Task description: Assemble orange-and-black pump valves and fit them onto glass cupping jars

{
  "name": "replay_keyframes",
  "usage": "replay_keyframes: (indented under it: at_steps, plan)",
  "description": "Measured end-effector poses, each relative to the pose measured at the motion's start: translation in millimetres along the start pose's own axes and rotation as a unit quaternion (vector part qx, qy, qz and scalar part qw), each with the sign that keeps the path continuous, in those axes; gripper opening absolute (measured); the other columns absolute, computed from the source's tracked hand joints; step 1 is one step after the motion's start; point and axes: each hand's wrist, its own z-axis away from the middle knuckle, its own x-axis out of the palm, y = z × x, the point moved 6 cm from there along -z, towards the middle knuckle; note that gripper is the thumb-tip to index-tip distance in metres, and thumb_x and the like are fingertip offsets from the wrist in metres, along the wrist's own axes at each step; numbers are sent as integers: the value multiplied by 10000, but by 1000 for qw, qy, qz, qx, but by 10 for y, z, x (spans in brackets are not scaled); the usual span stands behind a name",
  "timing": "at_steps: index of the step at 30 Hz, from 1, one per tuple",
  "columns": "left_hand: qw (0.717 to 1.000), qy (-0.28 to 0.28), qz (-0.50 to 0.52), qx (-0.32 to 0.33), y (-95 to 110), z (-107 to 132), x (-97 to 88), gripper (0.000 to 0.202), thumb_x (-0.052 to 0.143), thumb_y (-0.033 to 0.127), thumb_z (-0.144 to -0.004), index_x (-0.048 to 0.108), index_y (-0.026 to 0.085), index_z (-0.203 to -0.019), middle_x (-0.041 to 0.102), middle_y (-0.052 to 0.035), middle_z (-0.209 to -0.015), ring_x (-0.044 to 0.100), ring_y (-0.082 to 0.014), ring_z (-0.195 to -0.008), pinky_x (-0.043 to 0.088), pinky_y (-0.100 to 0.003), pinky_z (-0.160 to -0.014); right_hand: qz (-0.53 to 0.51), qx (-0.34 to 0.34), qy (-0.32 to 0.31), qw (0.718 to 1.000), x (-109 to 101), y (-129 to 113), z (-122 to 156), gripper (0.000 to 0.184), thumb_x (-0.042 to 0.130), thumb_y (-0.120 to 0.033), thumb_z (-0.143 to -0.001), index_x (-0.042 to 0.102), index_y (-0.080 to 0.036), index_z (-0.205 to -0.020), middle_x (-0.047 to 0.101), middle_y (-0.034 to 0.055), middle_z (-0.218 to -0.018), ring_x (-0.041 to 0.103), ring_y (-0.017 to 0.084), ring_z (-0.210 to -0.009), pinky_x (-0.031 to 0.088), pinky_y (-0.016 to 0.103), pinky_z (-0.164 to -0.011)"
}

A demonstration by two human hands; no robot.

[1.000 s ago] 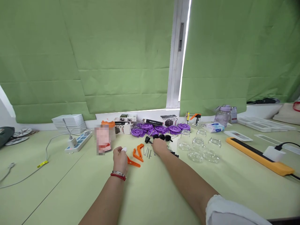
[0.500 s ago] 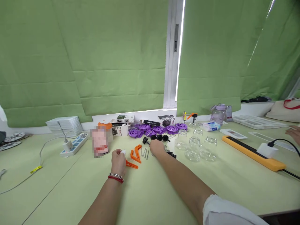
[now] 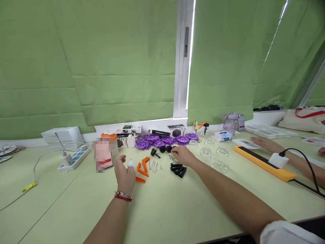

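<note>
My left hand (image 3: 125,176) is over the table with its fingers apart and a white covering on the thumb. Just right of it lie orange lever-like pieces (image 3: 143,168) and a flat orange piece (image 3: 140,180). My right hand (image 3: 185,156) reaches to the table's middle, fingertips pressed together beside black round knobs (image 3: 166,149); anything in them is hidden. Under that hand are metal springs (image 3: 173,159) and several black rods (image 3: 178,169). Between the hands lie thin metal pins (image 3: 153,166) and a black knob with a stem (image 3: 155,153).
Purple spoked discs (image 3: 167,141) lie before printed boxes (image 3: 128,140) at the back. Clear glass jars (image 3: 205,152) stand to the right, near an orange power strip (image 3: 264,163). Another person's arm (image 3: 291,157) rests at far right. A phone (image 3: 103,156) leans at left.
My right hand has moved right, away from the stemmed black knob, uncovering the black rods. My left hand's fingers have spread. The other person's arm has reached further in.
</note>
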Motion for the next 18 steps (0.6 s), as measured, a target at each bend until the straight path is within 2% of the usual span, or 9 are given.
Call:
replay_keyframes:
  at_steps: [3, 5, 8, 10, 13, 18]
  plan:
    - [995, -61, -16, 72, 235, 160, 93, 346, 492, 238, -783, 482, 195, -1126, 541, -78, -1084, 519, -220, -989, 428, -376, -856, -63, -8, -9, 998, -18, 215, 313, 214, 515, -180, -809, 704, -194, -907, 690, 55, -929, 606, 170, -781, 421, 251, -677]
    - [983, -155, -8, 95, 327, 298, 243, 316, 470, 214, -785, 496, 202, -1099, 566, -62, -992, 546, -202, -892, 453, -338, -760, -82, -13, -29, 996, 27, 308, 471, 186, 552, -159, -769, 706, -197, -868, 676, 46, -921, 599, 164, -780, 428, 250, -685]
    - [944, -304, -10, 127, 390, 527, 483, 208, 437, 199, -802, 522, 205, -991, 580, -40, -875, 552, -179, -773, 443, -306, -675, -74, -42, -44, 995, 77, 348, 592, 187, 589, -123, -726, 707, -196, -852, 650, 45, -920, 587, 160, -788, 426, 252, -699]
    - [918, -371, -24, 138, 392, 647, 591, 159, 423, 214, -821, 528, 202, -939, 581, -30, -814, 545, -173, -730, 432, -302, -659, -47, -65, -53, 995, 105, 342, 608, 223, 597, -97, -709, 711, -203, -869, 637, 45, -928, 585, 167, -822, 417, 256, -722]
    - [891, -429, -40, 144, 395, 754, 669, 153, 426, 232, -828, 532, 196, -933, 582, -24, -771, 539, -172, -709, 424, -298, -650, 4, -79, -67, 995, 160, 358, 596, 274, 590, -75, -703, 715, -223, -896, 624, 41, -943, 581, 178, -860, 399, 253, -726]
    - [876, -462, -36, 136, 407, 787, 690, 164, 462, 271, -818, 545, 190, -933, 571, -14, -734, 519, -165, -673, 416, -292, -631, 20, -82, -92, 992, 247, 376, 626, 265, 592, -93, -712, 714, -227, -906, 623, 32, -942, 577, 166, -823, 385, 231, -691]
